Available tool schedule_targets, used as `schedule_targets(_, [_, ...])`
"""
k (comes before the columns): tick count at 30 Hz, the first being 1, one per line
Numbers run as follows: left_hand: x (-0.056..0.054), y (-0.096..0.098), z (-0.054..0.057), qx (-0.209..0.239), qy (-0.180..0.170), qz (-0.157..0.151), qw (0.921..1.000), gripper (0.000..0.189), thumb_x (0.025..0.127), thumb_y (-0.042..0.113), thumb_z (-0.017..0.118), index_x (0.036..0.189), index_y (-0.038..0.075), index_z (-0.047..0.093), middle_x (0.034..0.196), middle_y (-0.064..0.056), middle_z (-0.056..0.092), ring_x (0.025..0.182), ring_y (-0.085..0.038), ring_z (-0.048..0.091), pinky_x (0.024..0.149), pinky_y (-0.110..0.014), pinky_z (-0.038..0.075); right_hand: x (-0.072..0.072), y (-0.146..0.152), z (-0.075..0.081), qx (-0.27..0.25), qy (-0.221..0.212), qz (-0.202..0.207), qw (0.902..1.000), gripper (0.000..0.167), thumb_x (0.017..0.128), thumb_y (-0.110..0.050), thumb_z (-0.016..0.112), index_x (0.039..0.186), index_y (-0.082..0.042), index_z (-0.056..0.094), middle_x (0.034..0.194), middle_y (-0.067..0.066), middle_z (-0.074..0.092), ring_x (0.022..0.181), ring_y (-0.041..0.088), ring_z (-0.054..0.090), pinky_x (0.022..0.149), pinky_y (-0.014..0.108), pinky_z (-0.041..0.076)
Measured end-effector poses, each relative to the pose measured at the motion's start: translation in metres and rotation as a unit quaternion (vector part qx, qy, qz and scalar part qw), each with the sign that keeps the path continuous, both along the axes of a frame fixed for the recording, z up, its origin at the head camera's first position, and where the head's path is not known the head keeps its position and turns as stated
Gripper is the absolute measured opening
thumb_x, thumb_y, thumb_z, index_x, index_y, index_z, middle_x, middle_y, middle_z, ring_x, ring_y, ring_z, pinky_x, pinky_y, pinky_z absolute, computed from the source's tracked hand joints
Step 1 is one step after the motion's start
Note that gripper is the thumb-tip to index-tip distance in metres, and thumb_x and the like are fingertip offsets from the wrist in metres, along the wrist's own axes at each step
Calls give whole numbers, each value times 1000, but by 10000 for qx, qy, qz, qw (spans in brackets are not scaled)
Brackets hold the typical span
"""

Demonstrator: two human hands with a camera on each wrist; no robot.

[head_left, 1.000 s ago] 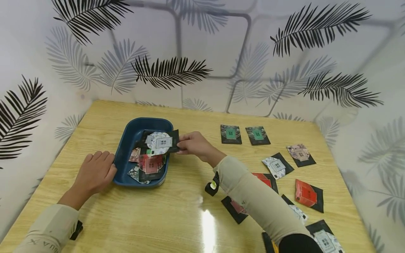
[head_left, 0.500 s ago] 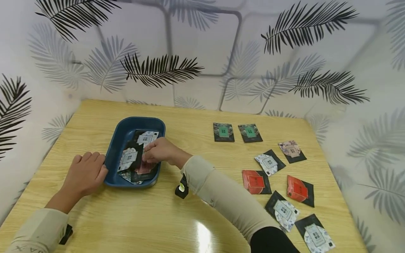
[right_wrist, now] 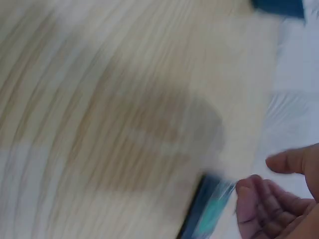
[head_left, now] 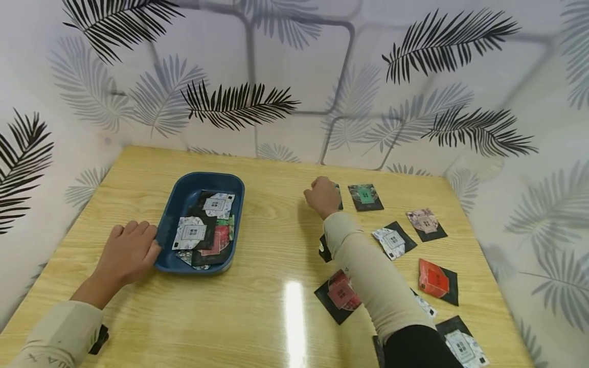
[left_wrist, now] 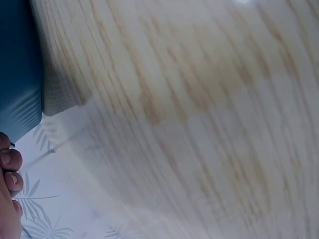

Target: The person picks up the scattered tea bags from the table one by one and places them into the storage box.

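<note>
My right hand point(head_left: 323, 196) is over the nearer-left of two green-labelled black sachets at the back. That sachet point(head_left: 339, 197) is mostly covered by the hand in the head view. In the right wrist view, thumb and fingers stand apart beside the blurred green-labelled sachet point(right_wrist: 212, 214), with nothing between them. My left hand point(head_left: 131, 253) rests against the left side of a dark blue bin point(head_left: 166, 255), its fingers loosely curled beside it. Inside the bin lie several sachets: two white-and-black ones, such as the white sachet point(head_left: 190, 232), above a red-labelled sachet point(head_left: 216, 244).
Another green-labelled sachet point(head_left: 365, 197) lies right of the hand. Farther right are a pink sachet point(head_left: 425, 223), white sachets like this white-and-black one point(head_left: 393, 240), and an orange-red sachet point(head_left: 434, 281). A dark red sachet point(head_left: 340, 294) lies near the right sleeve. A leaf-patterned wall stands behind the table.
My right hand released a white-and-black sachet into the bin, then moved right across the table to the green-labelled sachet. The left hand has stayed at the bin.
</note>
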State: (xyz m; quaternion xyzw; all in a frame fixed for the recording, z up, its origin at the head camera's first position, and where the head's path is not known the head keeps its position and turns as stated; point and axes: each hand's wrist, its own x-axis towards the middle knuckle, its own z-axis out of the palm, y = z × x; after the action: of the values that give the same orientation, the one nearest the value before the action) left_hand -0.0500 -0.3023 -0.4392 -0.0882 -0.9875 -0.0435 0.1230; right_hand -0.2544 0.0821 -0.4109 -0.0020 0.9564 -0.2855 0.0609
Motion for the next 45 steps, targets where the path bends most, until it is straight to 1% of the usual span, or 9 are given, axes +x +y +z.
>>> schedule_targets(3, [0, 0, -1, -15, -10, 18, 10000, 14, 90, 17, 44, 78, 11, 43, 76, -3, 41, 74, -24, 38, 70, -38, 21, -10, 21, -9, 203, 138, -191, 9995, 37, 88, -3, 53, 61, -17, 32, 54, -4, 25, 47, 11, 18, 46, 29, 21])
schedule_targets(5, [0, 0, -3, -11, 28, 14, 10000, 14, 90, 17, 44, 77, 11, 43, 75, -3, 41, 74, -23, 38, 70, -38, 21, -13, 32, -12, 281, 79, -308, 9991, 39, 85, 0, 49, 59, -18, 27, 54, -4, 19, 47, 11, 13, 44, 29, 18])
schedule_targets(13, [0, 0, -5, -2, 175, -40, 9998, 13, 90, 16, 45, 78, 11, 44, 75, -3, 41, 73, -23, 38, 69, -37, 21, -17, 47, -21, 767, -233, -636, 9948, 27, 94, -28, 59, 79, -5, 57, 96, 19, 61, 74, 28, 56, 61, 39, 47])
schedule_targets(18, [1, 1, -5, -9, 128, -25, 9999, 13, 90, 17, 45, 79, 11, 44, 76, -3, 41, 73, -23, 38, 70, -37, 21, -21, 49, -32, 1013, -178, -648, 9926, 38, 91, -39, 69, 88, -2, 68, 77, 12, 64, 63, 23, 60, 54, 34, 48])
schedule_targets(28, [-1, 0, -5, 6, 143, 19, 9999, 13, 89, 17, 44, 78, 10, 45, 75, -4, 42, 74, -24, 39, 70, -38, 22, -29, 57, -40, -754, -587, -1195, 9882, 25, 94, -16, 64, 71, -8, 61, 73, 9, 67, 58, 17, 57, 57, 31, 47])
schedule_targets(31, [-1, -1, -5, -6, 112, 29, 9999, 13, 89, 17, 44, 79, 10, 45, 76, -4, 42, 74, -24, 40, 70, -37, 22, -25, 53, -31, -1599, -1032, -1121, 9753, 18, 96, -14, 61, 98, 0, 72, 104, 17, 72, 67, 14, 64, 68, 31, 57])
schedule_targets(35, [-1, -1, -3, -11, 71, 24, 10000, 13, 90, 17, 43, 80, 9, 46, 77, -4, 43, 75, -25, 40, 70, -38, 22, -17, 41, -7, -2751, -1606, -886, 9438, 36, 99, -9, 55, 132, 6, 58, 137, 19, 59, 78, 8, 63, 87, 29, 58])
schedule_targets(40, [-1, -1, -1, -38, 29, 39, 10000, 13, 90, 18, 43, 81, 9, 46, 77, -5, 43, 76, -25, 40, 70, -38, 23, -10, 12, 21, -3629, -2075, -469, 9072, 39, 100, -10, 56, 136, 4, 55, 100, 6, 63, 66, 4, 62, 72, 19, 57])
schedule_targets(45, [-1, -1, 0, -42, -49, 79, 9999, 13, 90, 18, 43, 81, 9, 47, 77, -5, 44, 76, -26, 41, 70, -38, 23, 3, -29, 39, -3997, -2345, 1, 8861, 37, 98, -9, 58, 131, 7, 57, 74, -2, 62, 59, 4, 62, 61, 17, 55])
